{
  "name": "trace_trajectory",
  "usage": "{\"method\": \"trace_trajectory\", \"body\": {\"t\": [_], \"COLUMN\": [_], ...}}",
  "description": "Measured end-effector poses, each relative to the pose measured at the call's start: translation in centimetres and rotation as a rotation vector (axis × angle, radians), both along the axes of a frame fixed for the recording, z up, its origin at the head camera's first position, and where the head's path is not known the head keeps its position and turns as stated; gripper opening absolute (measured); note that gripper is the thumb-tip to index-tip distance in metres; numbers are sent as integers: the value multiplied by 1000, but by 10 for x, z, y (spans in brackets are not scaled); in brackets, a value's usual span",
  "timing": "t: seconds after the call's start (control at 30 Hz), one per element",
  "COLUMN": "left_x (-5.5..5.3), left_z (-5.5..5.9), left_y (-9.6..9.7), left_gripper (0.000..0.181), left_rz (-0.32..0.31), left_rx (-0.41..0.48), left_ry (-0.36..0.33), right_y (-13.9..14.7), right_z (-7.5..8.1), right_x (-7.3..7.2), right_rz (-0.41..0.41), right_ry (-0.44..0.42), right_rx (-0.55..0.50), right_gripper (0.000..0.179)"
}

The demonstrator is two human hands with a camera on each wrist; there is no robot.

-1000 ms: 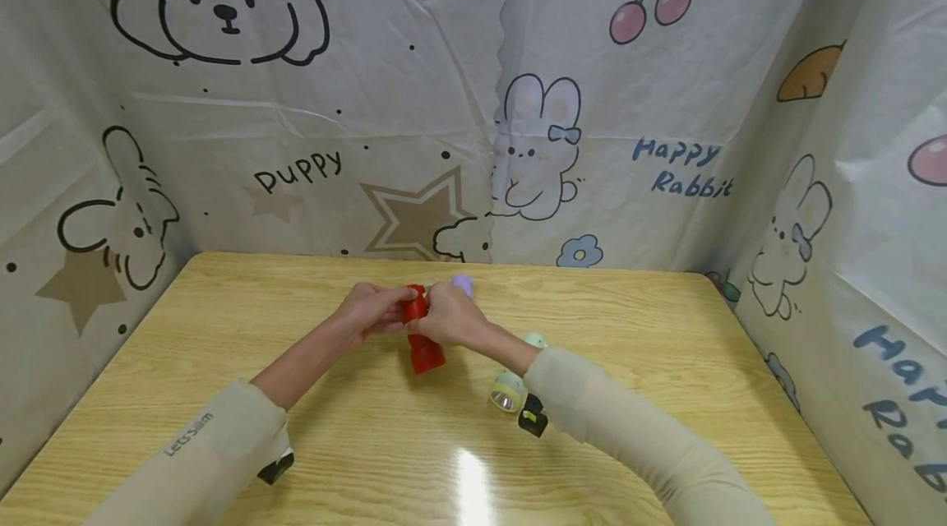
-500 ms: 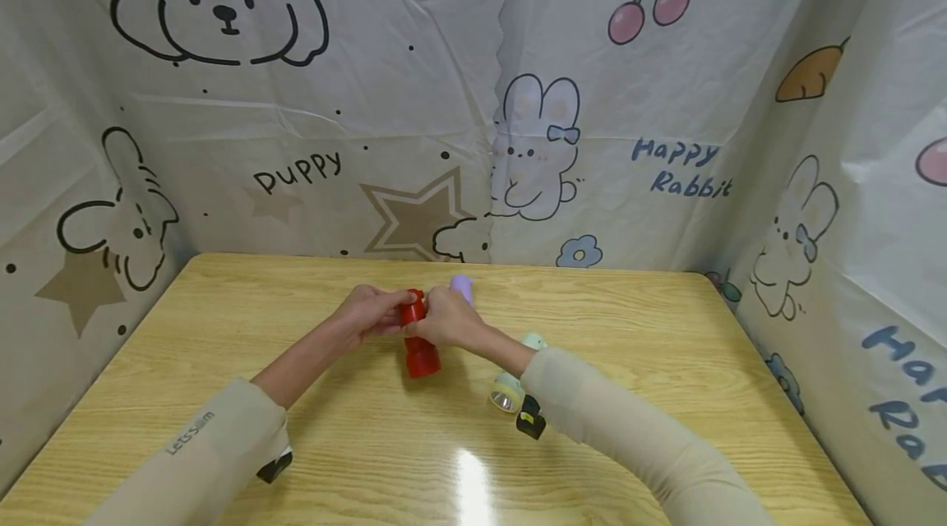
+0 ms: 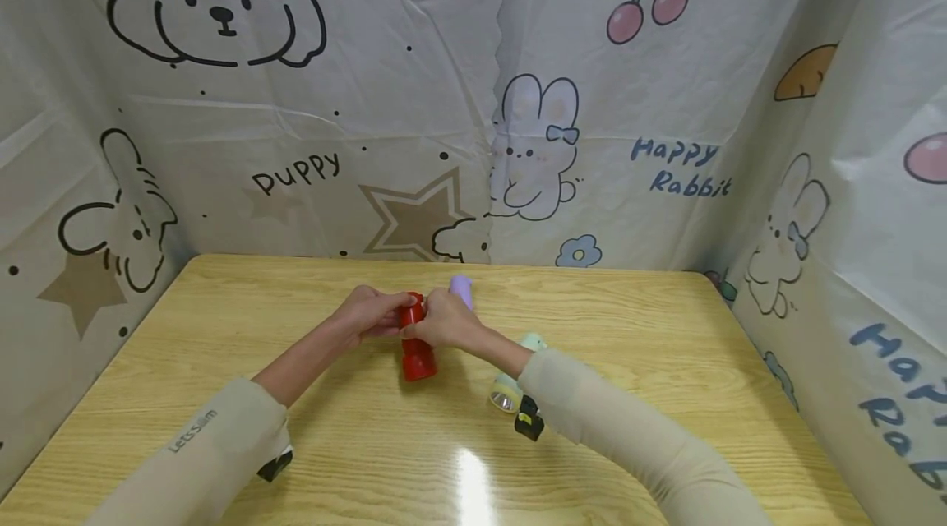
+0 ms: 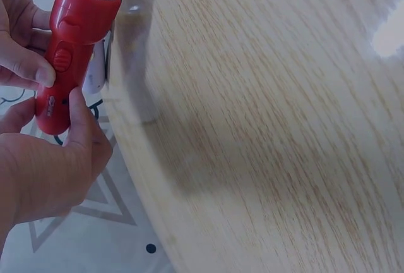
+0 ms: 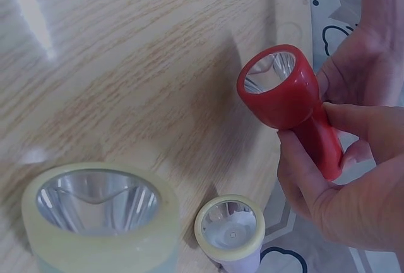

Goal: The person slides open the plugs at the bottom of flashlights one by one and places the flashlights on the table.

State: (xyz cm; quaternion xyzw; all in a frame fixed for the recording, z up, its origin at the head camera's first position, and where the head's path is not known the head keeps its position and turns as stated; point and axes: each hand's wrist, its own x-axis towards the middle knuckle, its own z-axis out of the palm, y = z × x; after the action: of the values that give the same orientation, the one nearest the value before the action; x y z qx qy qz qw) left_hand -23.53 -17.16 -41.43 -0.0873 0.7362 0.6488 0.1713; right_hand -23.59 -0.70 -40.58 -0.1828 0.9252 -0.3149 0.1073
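Note:
Both hands hold a red flashlight (image 3: 418, 360) over the far middle of the table, its lens end toward the person. My left hand (image 3: 367, 313) pinches the tail end between thumb and fingers, as the left wrist view shows. My right hand (image 3: 446, 319) grips the body below the head, its thumb (image 4: 45, 74) close by the ridged slide switch (image 4: 62, 60). The lens (image 5: 270, 72) shows a silvery reflector with no visible glow. Just beyond the right hand lies a purple flashlight (image 3: 461, 288), its pale-rimmed lens (image 5: 230, 224) seen in the right wrist view.
A pale green flashlight with a yellow rim (image 3: 506, 393) lies under the right forearm, partly hidden by the sleeve. Wood-grain table (image 3: 355, 444) stretches around the hands. A printed cloth (image 3: 311, 99) stands up behind the far edge and along both sides.
The red flashlight has shifted slightly left and nearer the person, and stands a little straighter. Both hands keep their hold, with the right hand moving slightly along; more of the purple flashlight shows.

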Motion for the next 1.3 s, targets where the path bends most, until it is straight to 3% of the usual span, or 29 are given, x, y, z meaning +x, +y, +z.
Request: {"method": "trace_trajectory", "body": {"t": [0.73,1.3], "left_x": [-3,-4], "left_z": [1,-6], "left_y": [0,-1], "left_gripper": [37,39], "left_rz": [-29,-46], "left_rx": [-49,-56], "left_ry": [-64,-56], "right_y": [-1,-5], "right_z": [-3,-12], "right_x": [0,2], "right_rz": [-51,-98], "right_ry": [-58,-113], "right_rx": [-13,-49], "right_gripper": [34,31]}}
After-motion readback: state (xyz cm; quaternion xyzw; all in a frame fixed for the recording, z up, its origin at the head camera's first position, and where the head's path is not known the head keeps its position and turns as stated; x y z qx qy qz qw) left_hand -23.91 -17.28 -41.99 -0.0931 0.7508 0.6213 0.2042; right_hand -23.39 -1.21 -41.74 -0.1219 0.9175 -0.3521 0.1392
